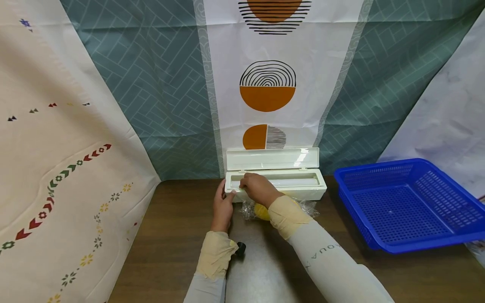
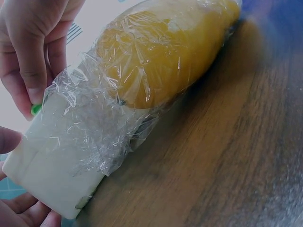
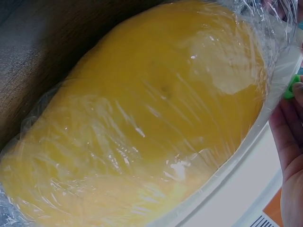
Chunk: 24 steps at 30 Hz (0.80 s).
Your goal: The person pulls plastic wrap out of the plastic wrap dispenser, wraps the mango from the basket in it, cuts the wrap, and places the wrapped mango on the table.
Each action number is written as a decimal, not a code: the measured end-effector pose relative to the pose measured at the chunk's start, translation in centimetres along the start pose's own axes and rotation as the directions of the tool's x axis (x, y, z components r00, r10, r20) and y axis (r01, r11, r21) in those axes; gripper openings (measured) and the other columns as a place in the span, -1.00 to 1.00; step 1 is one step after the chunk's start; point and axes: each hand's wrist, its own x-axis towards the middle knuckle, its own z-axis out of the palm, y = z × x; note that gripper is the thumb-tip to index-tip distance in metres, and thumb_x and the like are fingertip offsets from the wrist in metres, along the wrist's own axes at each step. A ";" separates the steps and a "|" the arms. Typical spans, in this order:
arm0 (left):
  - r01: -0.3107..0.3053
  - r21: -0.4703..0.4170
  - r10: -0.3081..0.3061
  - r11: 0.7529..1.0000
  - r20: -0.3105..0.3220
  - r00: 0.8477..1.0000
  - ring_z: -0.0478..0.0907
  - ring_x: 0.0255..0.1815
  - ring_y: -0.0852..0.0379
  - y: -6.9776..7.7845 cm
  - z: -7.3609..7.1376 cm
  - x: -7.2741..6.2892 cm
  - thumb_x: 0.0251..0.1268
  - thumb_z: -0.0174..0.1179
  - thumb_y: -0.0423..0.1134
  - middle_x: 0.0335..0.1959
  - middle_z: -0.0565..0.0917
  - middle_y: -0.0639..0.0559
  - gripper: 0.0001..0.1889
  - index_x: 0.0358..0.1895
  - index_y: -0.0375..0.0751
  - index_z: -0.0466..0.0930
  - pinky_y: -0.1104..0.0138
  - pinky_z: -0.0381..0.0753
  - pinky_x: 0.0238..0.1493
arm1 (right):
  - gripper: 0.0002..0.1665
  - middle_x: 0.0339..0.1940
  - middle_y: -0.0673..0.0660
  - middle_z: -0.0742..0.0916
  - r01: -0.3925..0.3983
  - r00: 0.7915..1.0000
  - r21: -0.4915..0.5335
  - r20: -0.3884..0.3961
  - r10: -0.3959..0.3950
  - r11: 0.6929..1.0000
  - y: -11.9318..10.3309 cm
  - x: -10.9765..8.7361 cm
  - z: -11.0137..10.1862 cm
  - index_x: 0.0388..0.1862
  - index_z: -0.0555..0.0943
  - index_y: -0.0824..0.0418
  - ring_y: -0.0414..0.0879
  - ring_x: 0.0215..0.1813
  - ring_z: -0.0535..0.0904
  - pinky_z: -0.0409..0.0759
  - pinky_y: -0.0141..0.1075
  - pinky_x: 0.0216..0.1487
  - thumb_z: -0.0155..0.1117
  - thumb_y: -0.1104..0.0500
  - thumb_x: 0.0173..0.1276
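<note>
A white cling film dispenser box (image 1: 316,194) stands against the back cloth with its lid (image 1: 261,160) raised and a pale roll (image 1: 295,182) inside. My left hand (image 1: 222,208) grips the box's left end, thumb in front and fingers round the far side. Near that end, my right hand (image 1: 261,189) pinches a small green slide cutter (image 3: 292,86) at the box's front edge. Just in front of the box lies a yellow mango (image 3: 156,104) wrapped in clear film. Crumpled cling film (image 2: 90,132) at its end overlaps the box front in the left wrist view.
A blue plastic basket (image 1: 411,246) stands on the right of the brown wooden table (image 1: 170,252). A small black object (image 1: 240,248) shows beside the left wrist. Patterned cloths (image 1: 170,84) hang behind and to the sides.
</note>
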 end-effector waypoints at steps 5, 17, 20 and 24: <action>0.013 0.001 -0.013 1.000 0.007 1.000 0.40 0.41 -0.26 0.4 0.0 -0.1 0.59 0.08 -0.37 0.53 0.33 -0.35 -0.33 0.66 -0.23 0.09 -0.18 0.37 0.39 | -0.84 -0.18 0.15 0.73 -0.005 1.000 -0.005 -0.007 0.004 1.000 0.2 -0.1 0.0 -0.10 0.79 0.27 0.03 -0.09 0.71 0.68 -0.16 0.04 0.28 0.34 0.51; 0.011 0.023 -0.011 1.000 0.019 1.000 0.41 0.40 -0.28 3.7 0.3 -2.0 0.57 0.06 -0.41 0.51 0.33 -0.41 -0.36 0.63 -0.30 0.13 -0.19 0.37 0.38 | -0.85 -0.18 0.16 0.73 -0.014 1.000 0.012 0.008 0.014 1.000 0.1 -0.3 -0.4 -0.08 0.78 0.28 0.04 -0.08 0.71 0.68 -0.15 0.05 0.29 0.35 0.50; 0.006 0.031 -0.006 1.000 0.007 1.000 0.44 0.37 -0.24 1.9 0.1 -1.1 0.58 0.09 -0.36 0.51 0.37 -0.34 -0.35 0.64 -0.23 0.14 -0.14 0.42 0.34 | -0.84 -0.17 0.15 0.73 0.001 1.000 0.011 0.005 -0.001 1.000 0.2 -0.4 -0.5 -0.08 0.78 0.28 0.03 -0.08 0.71 0.68 -0.17 0.05 0.29 0.36 0.49; -0.003 0.023 0.004 1.000 -0.005 1.000 0.45 0.37 -0.19 -0.1 -0.1 0.0 0.58 0.12 -0.30 0.52 0.38 -0.27 -0.34 0.65 -0.15 0.15 -0.10 0.45 0.33 | -0.85 -0.19 0.17 0.72 0.040 0.999 0.024 -0.017 -0.039 0.999 0.3 -0.6 -0.5 -0.10 0.77 0.32 0.06 -0.09 0.71 0.68 -0.16 0.03 0.29 0.40 0.47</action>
